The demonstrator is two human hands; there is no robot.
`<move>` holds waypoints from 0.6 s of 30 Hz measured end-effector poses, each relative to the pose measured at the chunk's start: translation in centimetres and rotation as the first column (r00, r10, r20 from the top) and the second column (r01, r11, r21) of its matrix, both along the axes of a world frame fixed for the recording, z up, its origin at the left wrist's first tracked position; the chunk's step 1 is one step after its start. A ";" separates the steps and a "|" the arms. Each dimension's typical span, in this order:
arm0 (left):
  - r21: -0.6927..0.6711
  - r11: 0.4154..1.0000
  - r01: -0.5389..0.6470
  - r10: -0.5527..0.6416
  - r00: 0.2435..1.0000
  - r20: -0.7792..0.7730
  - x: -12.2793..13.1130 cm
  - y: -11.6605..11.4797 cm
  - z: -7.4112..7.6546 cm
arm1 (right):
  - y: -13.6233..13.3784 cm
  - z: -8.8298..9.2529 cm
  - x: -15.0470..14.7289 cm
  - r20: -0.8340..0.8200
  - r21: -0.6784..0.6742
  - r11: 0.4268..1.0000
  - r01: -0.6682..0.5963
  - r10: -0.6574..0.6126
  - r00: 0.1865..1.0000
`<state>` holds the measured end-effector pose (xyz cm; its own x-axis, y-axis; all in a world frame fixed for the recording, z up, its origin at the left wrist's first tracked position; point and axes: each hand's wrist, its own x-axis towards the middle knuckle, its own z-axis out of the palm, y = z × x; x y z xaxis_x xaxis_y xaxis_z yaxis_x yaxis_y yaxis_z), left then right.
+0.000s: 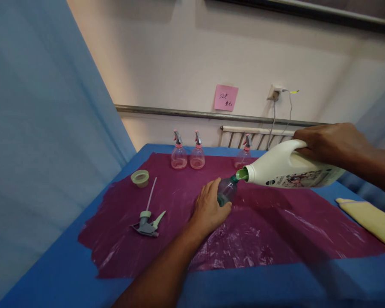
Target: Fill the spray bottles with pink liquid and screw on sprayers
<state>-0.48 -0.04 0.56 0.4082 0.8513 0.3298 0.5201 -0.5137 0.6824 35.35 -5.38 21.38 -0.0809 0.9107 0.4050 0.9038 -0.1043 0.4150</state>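
My left hand [209, 208] is wrapped round a small clear spray bottle [227, 190] standing on the maroon plastic sheet [269, 226]. My right hand [332, 143] grips the handle of a large white jug [291, 169], which is tipped sideways. Its green spout [242, 174] touches the small bottle's open neck. The bottle's removed trigger sprayer head [146, 222], with its long tube, lies on the sheet to the left. A pale green cap [140, 177] sits further back on the left.
Three pink-tinted spray bottles [197, 156] stand along the back edge of the blue-covered table [67, 273]. A folded yellow cloth [372, 218] lies at the right. A blue curtain [35, 128] hangs on the left. A pink note [226, 97] is stuck on the wall.
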 end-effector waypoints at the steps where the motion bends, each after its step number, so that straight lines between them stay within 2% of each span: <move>1: -0.002 1.000 0.000 0.000 1.000 -0.003 0.0 0.0 0.0 | 0.0 0.0 0.0 0.016 -0.017 1.000 0.014 -0.014 1.000; 3: -0.004 1.000 -0.001 0.001 1.000 -0.003 0.0 0.0 0.1 | 0.0 0.2 -0.2 0.064 -0.057 0.996 0.072 -0.069 0.996; 7: -0.005 1.000 0.003 -0.003 1.000 0.005 0.0 0.1 -0.1 | 0.0 0.4 -0.5 0.070 -0.086 0.990 0.113 -0.107 0.992; 12: 0.006 1.000 0.004 -0.004 1.000 0.011 0.0 0.2 -0.3 | 0.1 0.4 -0.5 0.023 -0.067 0.993 0.093 -0.092 0.995; 18: -0.003 1.000 0.004 -0.004 1.000 0.019 0.0 0.1 -0.1 | 0.2 0.3 -0.4 0.069 -0.064 0.996 0.069 -0.065 0.995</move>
<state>-0.51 0.02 0.44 0.4050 0.8507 0.3351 0.5054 -0.5137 0.6933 34.94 -5.20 21.73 -0.0436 0.9397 0.3391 0.8657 -0.1339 0.4824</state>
